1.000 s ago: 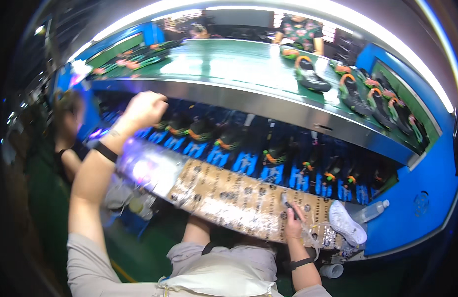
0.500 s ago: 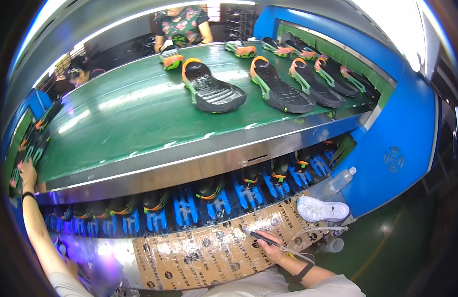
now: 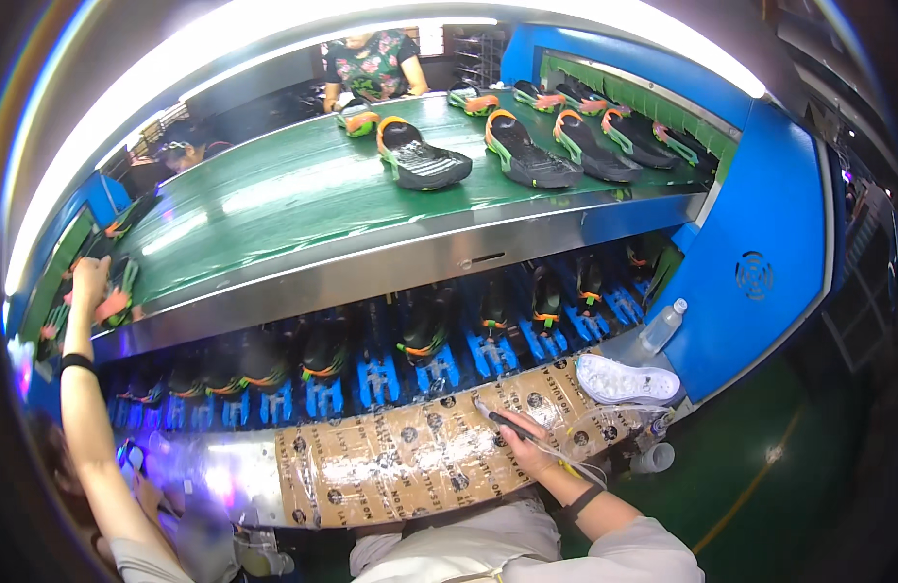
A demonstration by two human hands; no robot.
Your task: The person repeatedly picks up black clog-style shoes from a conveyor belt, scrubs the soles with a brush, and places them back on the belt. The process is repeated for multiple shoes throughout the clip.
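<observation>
My left hand (image 3: 89, 280) reaches to the left end of the green conveyor belt (image 3: 274, 228). Its fingers are curled together among black shoe parts with green and orange straps (image 3: 118, 293); what they pinch is hidden. In my right hand (image 3: 526, 442) is a slim dark pen-shaped tool (image 3: 502, 420) with a thin pale tube trailing from it. The tool's tip hovers over or touches the brown printed cardboard (image 3: 400, 464), which lies under clear film; contact cannot be made out. Further black shoe parts (image 3: 424, 163) with orange and green trim rest on the belt.
Below the belt's metal edge (image 3: 410, 255), a lower row of blue clamps (image 3: 378, 379) carries shoe parts. A white sole (image 3: 626, 379), a clear bottle (image 3: 662, 327) and a plastic cup (image 3: 653, 458) are at right, beside the blue machine housing (image 3: 774, 228). A person (image 3: 373, 70) sits across the belt.
My left hand has lifted and shifted right, away from the left opening; a strapped shoe part now shows beside it. My right hand keeps the pen-shaped tool over the cardboard. The view has tilted.
</observation>
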